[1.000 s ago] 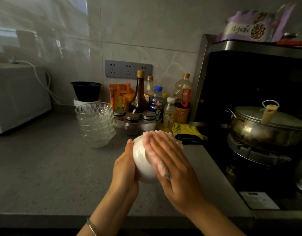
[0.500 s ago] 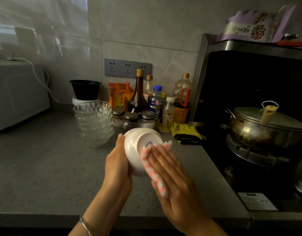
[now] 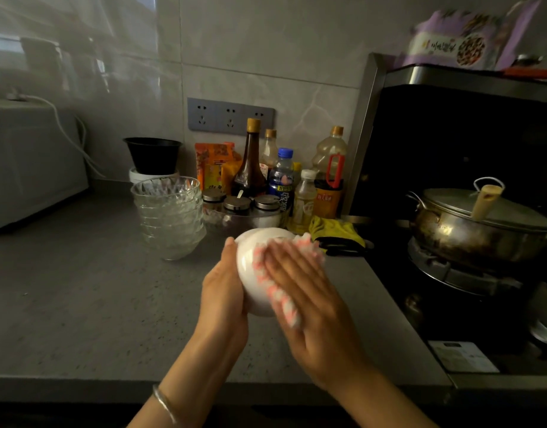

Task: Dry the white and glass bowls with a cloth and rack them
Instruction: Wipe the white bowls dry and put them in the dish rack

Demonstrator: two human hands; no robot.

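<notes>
White bowl (image 3: 250, 281): gripped in left hand (image 3: 223, 295), over the counter (image 3: 80, 304) front edge.
Cloth (image 3: 285, 307): right hand (image 3: 312, 304) presses it flat-fingered; best rotate bowl, wiping every side.

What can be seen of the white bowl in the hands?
The white bowl looks glossy, plain and ceramic-like. It is held above the grey countertop, tipped on its side, rounded outer wall toward the camera. The left hand grips its left side; the right hand presses a pink-and-white cloth flat against it.

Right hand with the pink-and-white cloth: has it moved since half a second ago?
Yes. The right hand slid the pink-and-white cloth up over the base of the white ceramic bowl, towards the yellow glove.
</notes>
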